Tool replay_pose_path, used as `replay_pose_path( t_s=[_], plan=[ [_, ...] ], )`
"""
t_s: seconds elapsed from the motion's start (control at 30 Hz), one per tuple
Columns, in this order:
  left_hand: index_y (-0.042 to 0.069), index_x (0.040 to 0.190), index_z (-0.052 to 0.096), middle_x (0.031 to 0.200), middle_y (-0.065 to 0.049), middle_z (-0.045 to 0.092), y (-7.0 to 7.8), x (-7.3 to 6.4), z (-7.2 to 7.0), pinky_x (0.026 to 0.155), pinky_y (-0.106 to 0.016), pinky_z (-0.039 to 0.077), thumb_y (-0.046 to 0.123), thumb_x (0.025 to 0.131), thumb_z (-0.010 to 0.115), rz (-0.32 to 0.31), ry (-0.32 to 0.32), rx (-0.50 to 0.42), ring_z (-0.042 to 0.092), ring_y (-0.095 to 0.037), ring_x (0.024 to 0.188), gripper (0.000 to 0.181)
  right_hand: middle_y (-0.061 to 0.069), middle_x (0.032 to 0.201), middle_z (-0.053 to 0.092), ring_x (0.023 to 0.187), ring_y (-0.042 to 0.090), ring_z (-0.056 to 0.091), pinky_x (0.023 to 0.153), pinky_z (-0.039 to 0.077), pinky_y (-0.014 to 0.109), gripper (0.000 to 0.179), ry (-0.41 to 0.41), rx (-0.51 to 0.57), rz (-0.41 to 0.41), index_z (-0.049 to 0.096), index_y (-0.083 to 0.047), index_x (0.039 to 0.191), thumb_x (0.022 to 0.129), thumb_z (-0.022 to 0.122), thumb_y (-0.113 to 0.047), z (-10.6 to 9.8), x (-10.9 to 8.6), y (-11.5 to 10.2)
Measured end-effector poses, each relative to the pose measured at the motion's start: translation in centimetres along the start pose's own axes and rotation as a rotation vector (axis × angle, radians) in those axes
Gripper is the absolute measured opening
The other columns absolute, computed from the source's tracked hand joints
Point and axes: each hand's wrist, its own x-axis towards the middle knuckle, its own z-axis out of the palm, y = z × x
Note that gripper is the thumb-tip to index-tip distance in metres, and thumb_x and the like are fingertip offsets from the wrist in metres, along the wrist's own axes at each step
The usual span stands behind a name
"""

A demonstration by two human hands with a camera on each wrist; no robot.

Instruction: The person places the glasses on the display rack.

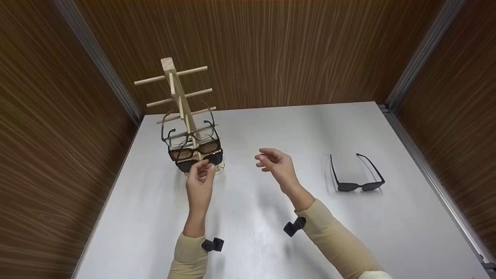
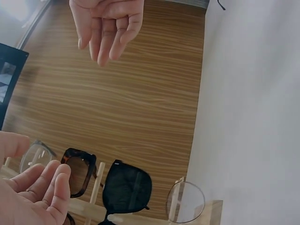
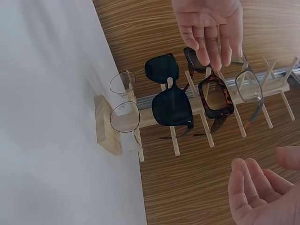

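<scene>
My left hand hovers in front of a wooden glasses rack, its fingers loosely bent and holding nothing. Right of the rack, my right hand hangs over the white table with relaxed, bare fingers. Several pairs sit on the rack's pegs. Lowest are thin wire-rimmed glasses; above them come black sunglasses, tortoiseshell sunglasses and clear-framed glasses. In the head view my left fingers overlap the black sunglasses. The upper pegs carry no glasses.
Another pair of black sunglasses lies on the white table at the right, temples unfolded and pointing toward the back. Wood-grain panels enclose the table at the back and both sides. A metal post stands in the back right corner.
</scene>
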Motion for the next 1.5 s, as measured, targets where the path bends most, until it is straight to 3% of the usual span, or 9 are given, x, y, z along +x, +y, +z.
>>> replay_pose_path(
  t_s=[0.37,0.57,1.1,1.5],
  plan=[
    [-0.01,0.107,0.058,0.097,-0.021,0.06,-1.1,-1.3,1.4,0.068,-0.022,0.045,0.001,0.087,0.063,-0.045,-0.032,-0.021,0.056,-0.03,0.084,0.023,0.012,0.101,0.066,0.085,0.025,0.065,0.073,0.053,0.033,0.027,0.085,0.018,0.041,0.06,-0.002,0.116,0.09,0.061,-0.01,-1.7,-1.3,1.9],
    [-0.006,0.108,0.058,0.097,-0.017,0.06,-1.4,-1.8,2.0,0.071,-0.029,0.047,0.004,0.088,0.062,-0.076,-0.064,-0.019,0.056,-0.027,0.085,0.022,0.015,0.1,0.066,0.085,0.028,0.065,0.074,0.053,0.037,0.027,0.111,0.036,0.061,0.06,0.0,0.116,0.09,0.062,-0.009,-2.5,-1.7,2.6],
    [-0.005,0.107,0.058,0.095,-0.016,0.061,-1.5,-2.8,4.0,0.071,-0.027,0.047,0.004,0.089,0.062,-0.086,-0.104,0.003,0.057,-0.026,0.084,0.021,0.015,0.098,0.067,0.083,0.027,0.066,0.072,0.053,0.034,0.026,0.176,0.041,0.037,0.061,-0.001,0.114,0.09,0.062,-0.009,-4.6,-2.7,3.6],
    [-0.004,0.106,0.059,0.094,-0.015,0.062,-2.2,-4.2,5.7,0.071,-0.032,0.048,0.004,0.089,0.061,-0.113,-0.152,0.005,0.056,-0.025,0.084,0.019,0.015,0.098,0.067,0.083,0.027,0.066,0.072,0.053,0.035,0.026,0.215,0.025,0.097,0.06,-0.001,0.115,0.091,0.06,-0.009,-6.0,-3.6,4.7]
  ],
)
